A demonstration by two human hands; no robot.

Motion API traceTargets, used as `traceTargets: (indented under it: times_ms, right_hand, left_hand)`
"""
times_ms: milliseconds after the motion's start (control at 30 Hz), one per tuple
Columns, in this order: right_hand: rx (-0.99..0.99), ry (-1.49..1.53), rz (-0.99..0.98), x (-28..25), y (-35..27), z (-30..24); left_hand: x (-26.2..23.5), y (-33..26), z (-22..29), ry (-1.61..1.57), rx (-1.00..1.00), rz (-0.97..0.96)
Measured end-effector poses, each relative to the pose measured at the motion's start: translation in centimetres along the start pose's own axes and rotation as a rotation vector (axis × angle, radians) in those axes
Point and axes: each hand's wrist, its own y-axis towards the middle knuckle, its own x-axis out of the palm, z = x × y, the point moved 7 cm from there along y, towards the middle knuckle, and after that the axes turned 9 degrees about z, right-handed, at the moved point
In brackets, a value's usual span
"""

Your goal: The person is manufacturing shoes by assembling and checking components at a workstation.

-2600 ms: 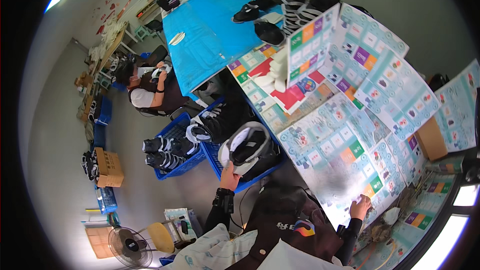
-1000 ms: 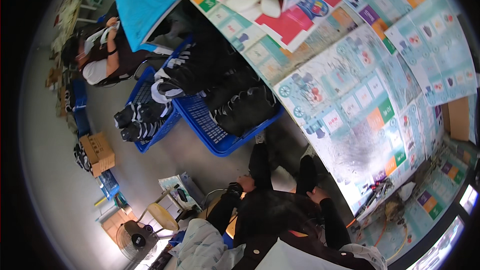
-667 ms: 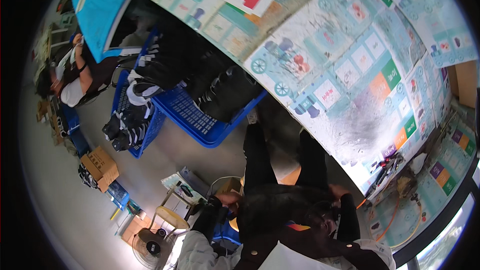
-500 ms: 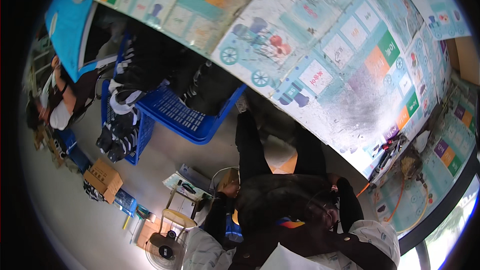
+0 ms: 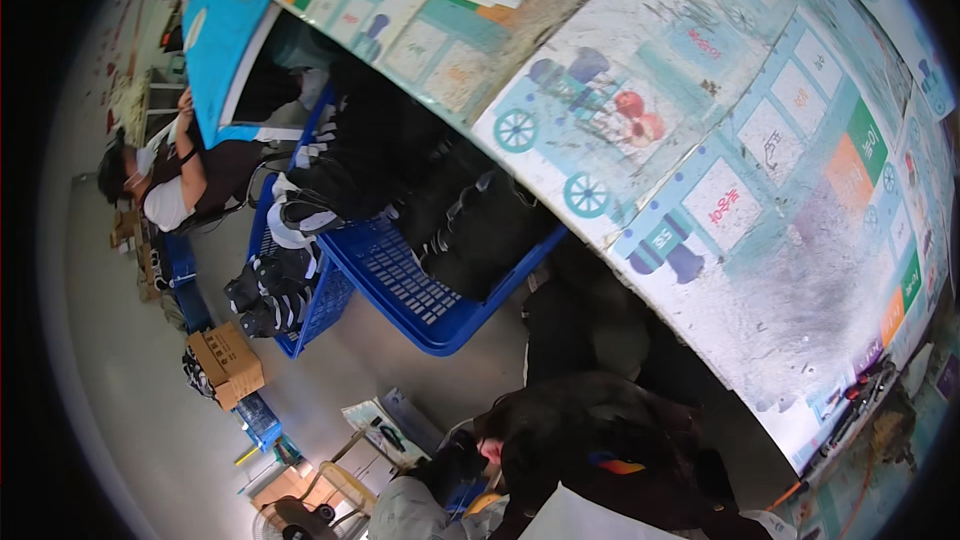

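Note:
My left hand (image 5: 490,449) is low beside the left edge of my dark apron (image 5: 590,420), at the seat. Only a small part of it shows, and its fingers cannot be made out. Folds of the apron and my body cover the place where my right hand would be; it does not show. Ahead of me is a worktable (image 5: 700,240) covered with worn printed sheets, and neither hand is on it.
Blue plastic baskets (image 5: 440,338) holding black-and-white shoes (image 5: 275,290) stand left of the table. Pliers-like tools (image 5: 850,400) lie at its right edge. Another person (image 5: 180,175) works far left. A cardboard box (image 5: 225,365) and fan (image 5: 300,518) are lower left.
The view has swung, so the table and baskets sit farther right and lower. My right hand has gone out of sight, and my left hand shows less than before.

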Motion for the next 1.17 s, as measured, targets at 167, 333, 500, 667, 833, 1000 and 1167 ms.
traceTargets:
  times_ms: [167,333,500,667,833,1000,1167]
  right_hand:
    - [-0.071,-0.016,0.374,-7.7,4.3,4.8]
    - [-0.39,0.467,0.686,-24.8,0.7,-5.1]
    - [-0.586,0.424,0.784,-25.9,-5.1,-11.0]
    - [-0.73,0.274,0.861,-23.0,-8.1,-13.0]
    - [-1.305,1.268,0.669,-37.2,-32.8,-18.6]
    - [-1.968,1.043,0.869,-43.0,-51.5,-20.8]
    - [-2.237,1.357,-0.832,-38.7,-49.8,-20.5]
  left_hand:
    - [-11.5,11.8,8.4,0.291,0.1,0.322]
    - [-23.9,7.3,17.6,0.2,0.229,0.775]
    - [-18.4,4.5,30.1,-0.015,0.616,0.609]
    - [-12.2,1.2,34.6,0.235,0.539,0.835]
    - [-14.0,-2.6,40.2,0.008,0.753,0.597]
    - [-13.9,-4.0,40.3,-0.036,0.809,0.698]
    - [-12.0,-6.2,41.3,-0.177,0.78,0.465]
